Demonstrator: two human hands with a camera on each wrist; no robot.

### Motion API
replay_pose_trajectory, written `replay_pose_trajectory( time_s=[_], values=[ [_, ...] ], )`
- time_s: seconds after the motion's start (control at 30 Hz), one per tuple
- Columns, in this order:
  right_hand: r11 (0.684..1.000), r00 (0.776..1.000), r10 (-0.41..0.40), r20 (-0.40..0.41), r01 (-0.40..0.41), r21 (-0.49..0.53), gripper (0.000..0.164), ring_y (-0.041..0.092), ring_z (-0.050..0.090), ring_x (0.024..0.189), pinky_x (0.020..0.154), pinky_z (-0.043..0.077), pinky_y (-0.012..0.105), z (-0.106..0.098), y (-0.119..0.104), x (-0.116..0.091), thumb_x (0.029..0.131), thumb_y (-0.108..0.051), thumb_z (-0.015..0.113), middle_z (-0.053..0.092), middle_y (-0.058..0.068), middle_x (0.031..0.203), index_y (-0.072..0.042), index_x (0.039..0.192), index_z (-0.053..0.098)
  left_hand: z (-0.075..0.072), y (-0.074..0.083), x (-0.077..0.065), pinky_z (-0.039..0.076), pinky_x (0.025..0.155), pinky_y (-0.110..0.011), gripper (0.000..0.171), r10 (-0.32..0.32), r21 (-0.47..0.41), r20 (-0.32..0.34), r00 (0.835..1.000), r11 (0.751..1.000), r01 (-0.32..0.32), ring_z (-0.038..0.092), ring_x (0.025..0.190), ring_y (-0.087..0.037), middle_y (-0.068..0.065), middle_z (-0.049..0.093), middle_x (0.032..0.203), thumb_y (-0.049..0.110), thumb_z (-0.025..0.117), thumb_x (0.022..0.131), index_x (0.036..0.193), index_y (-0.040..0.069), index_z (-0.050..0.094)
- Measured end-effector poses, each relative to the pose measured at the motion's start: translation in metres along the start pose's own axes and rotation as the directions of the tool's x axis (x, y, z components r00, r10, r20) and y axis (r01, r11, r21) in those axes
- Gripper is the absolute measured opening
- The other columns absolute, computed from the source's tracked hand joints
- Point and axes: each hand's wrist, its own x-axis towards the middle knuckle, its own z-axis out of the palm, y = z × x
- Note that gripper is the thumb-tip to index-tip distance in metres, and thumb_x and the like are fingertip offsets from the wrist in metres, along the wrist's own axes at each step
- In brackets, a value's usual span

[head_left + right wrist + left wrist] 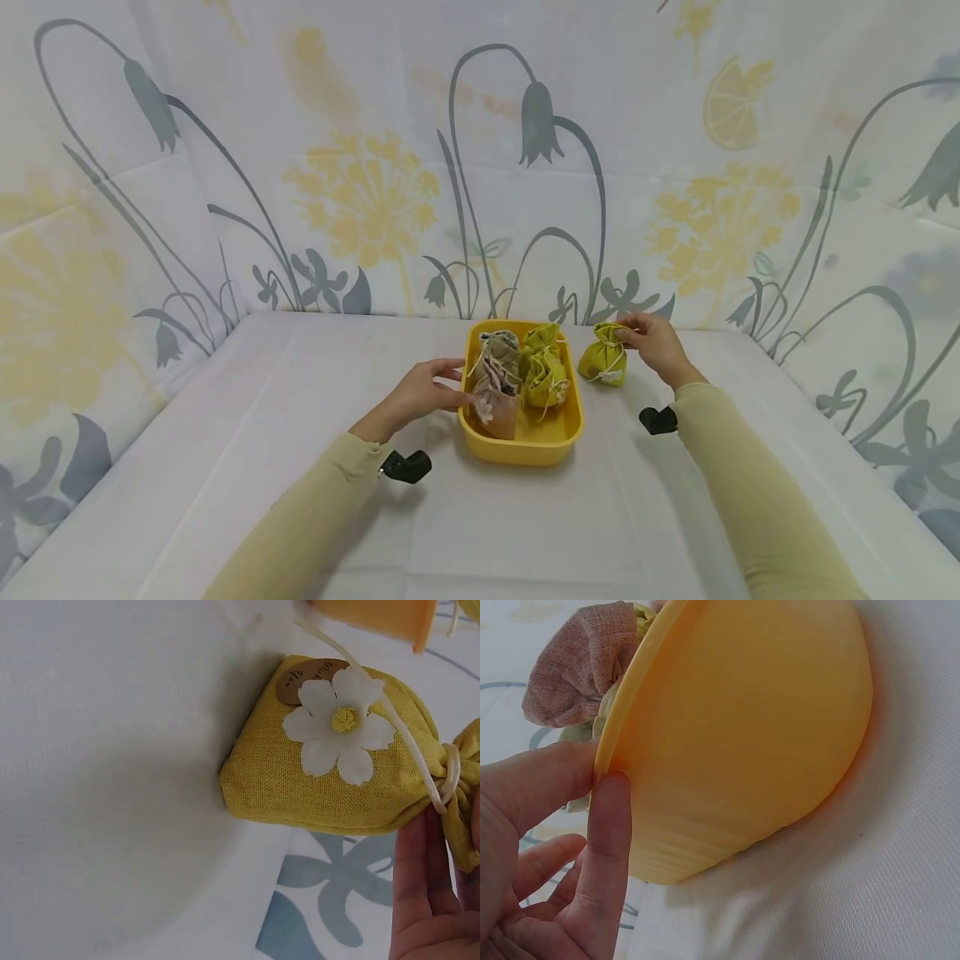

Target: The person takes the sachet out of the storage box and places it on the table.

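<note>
While in right hand (660,348), yellow pouch (602,362)

Right wrist view: brown tag (292,684) partly behind flower (343,720), lettering unreadable; yellow pouch (322,801) cut by right edge.

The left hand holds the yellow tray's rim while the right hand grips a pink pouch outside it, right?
Not quite: the pouch in the right hand is yellow, not pink, as the right wrist view shows. The left hand does hold the tray by its rim.
</note>
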Motion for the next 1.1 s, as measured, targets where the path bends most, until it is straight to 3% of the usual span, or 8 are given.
replay_pose_trajectory(
  time_s=[0.13,0.3,0.47,0.7,0.9,1.1],
  values=[
    [1.0,1.0,0.011,-0.005,-0.011,0.005,0.03,0.027,0.061,0.095,0.083,0.051,0.032,0.0,0.002,-0.002,0.095,-0.008,0.053,0.057,0.027,0.111,0.01,0.118,0.055,0.0,-0.001,0.0,0.052,0.082,-0.037,0.074,-0.002,-0.003,-0.004,1.0,1.0,0.002,0.066,0.083,-0.017,-0.008,0.055,0.119,0.026,0.081,0.072,0.136,0.01,0.047],
    [1.0,1.0,0.025,-0.014,-0.025,0.006,0.035,0.036,0.059,0.101,0.091,0.046,0.042,-0.002,-0.004,-0.008,0.094,-0.012,0.056,0.056,0.027,0.116,0.008,0.123,0.054,0.0,-0.002,0.001,0.051,0.083,-0.037,0.073,-0.002,-0.001,-0.004,1.0,1.0,0.002,0.066,0.083,-0.017,-0.009,0.055,0.12,0.026,0.081,0.073,0.136,0.01,0.047],
    [0.999,0.999,0.034,-0.025,-0.034,-0.01,0.04,0.038,0.057,0.102,0.095,0.04,0.05,-0.006,-0.006,-0.017,0.092,-0.015,0.06,0.055,0.026,0.119,0.006,0.125,0.053,0.0,-0.001,0.0,0.052,0.081,-0.036,0.072,0.002,-0.009,0.004,1.0,1.0,-0.002,0.065,0.083,-0.017,-0.009,0.055,0.12,0.023,0.08,0.074,0.136,0.009,0.047],
    [0.999,0.997,0.046,-0.062,-0.047,-0.026,0.044,0.024,0.058,0.098,0.09,0.046,0.042,-0.007,-0.003,-0.028,0.091,-0.018,0.062,0.056,0.026,0.115,0.006,0.127,0.052,0.0,0.001,-0.004,0.052,0.081,-0.036,0.072,0.005,-0.014,-0.003,1.0,1.0,-0.005,0.065,0.083,-0.017,-0.009,0.055,0.119,0.023,0.08,0.074,0.136,0.009,0.047],
    [0.996,0.993,0.073,-0.09,-0.076,-0.04,0.046,0.006,0.058,0.084,0.085,0.047,0.038,-0.008,-0.005,-0.041,0.091,-0.02,0.063,0.059,0.023,0.111,0.003,0.128,0.052,0.0,0.001,-0.003,0.052,0.081,-0.036,0.072,0.003,-0.012,-0.004,1.0,1.0,-0.003,0.066,0.082,-0.017,-0.009,0.056,0.119,0.024,0.08,0.074,0.136,0.008,0.047],
    [0.997,0.995,0.07,-0.073,-0.073,-0.03,0.045,-0.002,0.057,0.081,0.079,0.047,0.022,-0.01,-0.007,-0.05,0.09,-0.021,0.063,0.061,0.02,0.11,0.002,0.127,0.054,0.0,0.002,-0.003,0.052,0.082,-0.037,0.072,0.006,-0.011,-0.006,1.0,1.0,-0.006,0.066,0.082,-0.017,-0.009,0.056,0.119,0.024,0.08,0.074,0.136,0.008,0.047]
  ],
)
